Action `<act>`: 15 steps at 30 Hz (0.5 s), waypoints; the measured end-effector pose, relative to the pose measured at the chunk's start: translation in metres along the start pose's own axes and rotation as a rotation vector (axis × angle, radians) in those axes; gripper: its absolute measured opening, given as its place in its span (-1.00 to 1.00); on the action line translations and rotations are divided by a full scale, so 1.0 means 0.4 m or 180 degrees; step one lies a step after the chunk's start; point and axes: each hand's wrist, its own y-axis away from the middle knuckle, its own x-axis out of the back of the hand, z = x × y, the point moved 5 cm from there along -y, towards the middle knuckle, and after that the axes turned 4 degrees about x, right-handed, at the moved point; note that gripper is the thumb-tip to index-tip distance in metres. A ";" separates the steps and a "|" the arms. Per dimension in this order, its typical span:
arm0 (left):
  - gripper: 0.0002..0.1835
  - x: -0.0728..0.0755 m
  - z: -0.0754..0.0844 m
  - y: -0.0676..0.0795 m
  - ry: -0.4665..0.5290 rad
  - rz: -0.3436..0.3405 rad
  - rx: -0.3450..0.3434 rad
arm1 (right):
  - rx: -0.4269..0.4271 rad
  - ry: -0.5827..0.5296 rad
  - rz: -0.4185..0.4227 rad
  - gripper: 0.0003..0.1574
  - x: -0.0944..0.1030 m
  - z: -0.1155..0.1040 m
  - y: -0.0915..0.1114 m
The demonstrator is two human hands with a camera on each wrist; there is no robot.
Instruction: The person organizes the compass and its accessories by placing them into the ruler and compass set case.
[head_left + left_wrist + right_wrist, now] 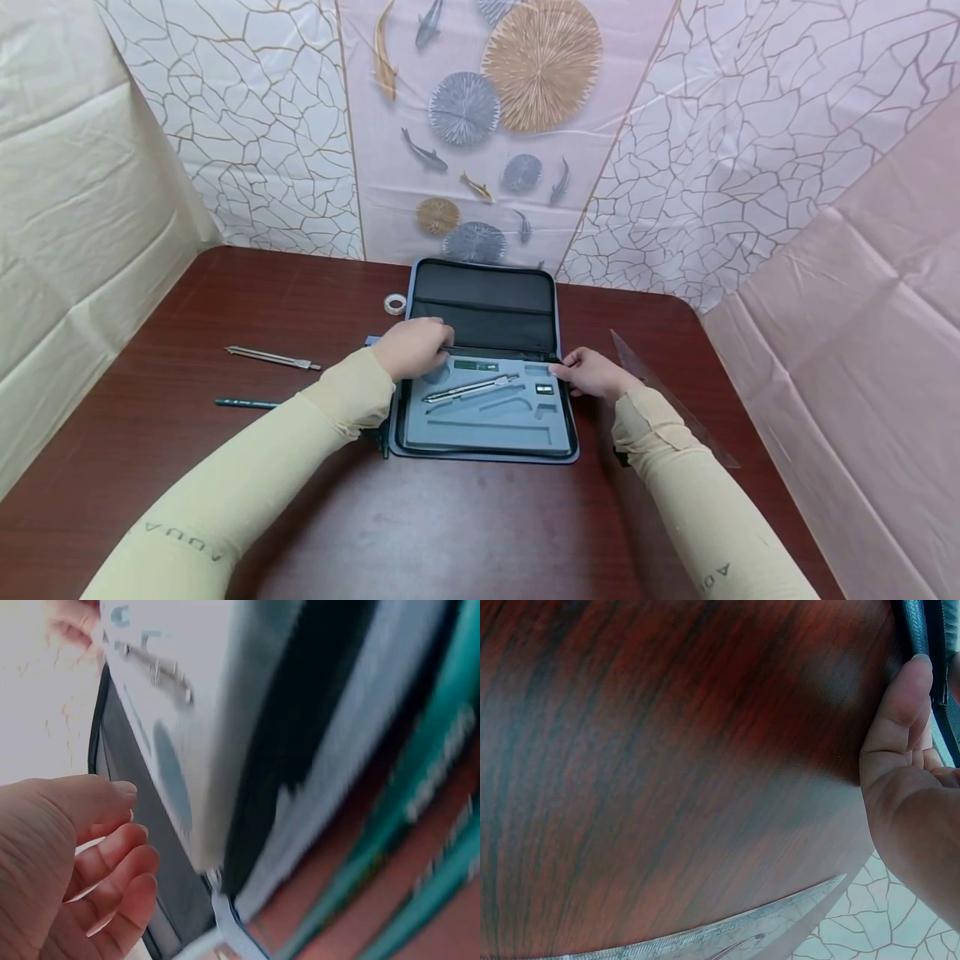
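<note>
The zip case (487, 457) lies spread open, its black-lined lid laid back from the person, and a grey tray (465, 412) sits in its base. On the tray a pair of silver compasses (471, 389) lies aslant, with a green box (476, 365) and a black sharpener (543, 389) beside it among moulded recesses. The left hand (415, 346) is over the case's left side near the hinge, its fingers loosely bent and the thumb narrowly apart, with nothing seen between them. The right hand (592, 372) pinches the case's right edge near the hinge between thumb and fingers. Left of the case lie a second metal compass (273, 358) and two green pencils (247, 403); a tape roll (393, 312) is just beside its lid. Right of the case, a clear set square (727, 926) lies near the right sleeve. Under the case is a reddish-brown table (480, 525); beyond it hangs patterned cloth (262, 125).
</note>
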 end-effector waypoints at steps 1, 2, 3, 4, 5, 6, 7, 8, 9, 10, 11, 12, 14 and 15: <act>-0.88 0.005 -0.012 0.002 -0.0004 0.0020 0.0033 | -0.0003 0.0003 -0.0002 -0.47 0.000 -0.001 0.000; -0.87 0.010 -0.024 0.004 0.0004 0.0033 0.0081 | -0.0001 0.0003 -0.0004 -0.47 0.000 -0.002 0.000; -0.86 0.014 -0.037 0.006 0.0018 0.0041 0.0130 | -0.0003 0.0003 -0.0003 -0.47 0.000 -0.003 -0.001; -0.85 0.017 -0.051 0.008 0.0036 0.0045 0.0190 | -0.0003 0.0002 -0.0009 -0.47 -0.001 -0.003 -0.002; -0.85 0.018 -0.066 0.009 0.0044 0.0049 0.0262 | -0.0007 -0.0004 -0.0013 -0.47 -0.001 -0.004 -0.002; -0.85 0.021 -0.080 0.011 0.0055 0.0058 0.0329 | -0.0007 -0.0004 -0.0016 -0.47 -0.001 -0.004 -0.003; -0.85 0.023 -0.094 0.013 0.0079 0.0064 0.0405 | -0.0006 -0.0011 -0.0020 -0.47 -0.002 -0.004 -0.003; -0.84 0.025 -0.108 0.014 0.0101 0.0081 0.0474 | -0.0007 -0.0010 -0.0025 -0.47 -0.001 -0.004 -0.004; -0.83 0.028 -0.120 0.016 0.0127 0.0097 0.0538 | -0.0023 -0.0010 -0.0023 -0.47 -0.001 -0.004 -0.004; -0.82 0.029 -0.133 0.018 0.0140 0.0115 0.0597 | -0.0034 -0.0007 -0.0023 -0.47 0.000 -0.003 -0.005; -0.80 0.030 -0.144 0.019 0.0149 0.0127 0.0655 | -0.0036 0.0003 -0.0027 -0.46 0.000 -0.002 -0.005; -0.77 0.031 -0.155 0.020 0.0161 0.0141 0.0696 | -0.0038 0.0010 -0.0029 -0.45 0.001 -0.002 -0.005; -0.69 0.031 -0.175 0.020 0.0221 0.0152 0.0759 | -0.0048 0.0008 -0.0033 -0.44 0.001 0.000 -0.005; -0.65 0.030 -0.184 0.020 0.0247 0.0148 0.0791 | -0.0049 0.0007 -0.0031 -0.44 0.001 0.000 -0.005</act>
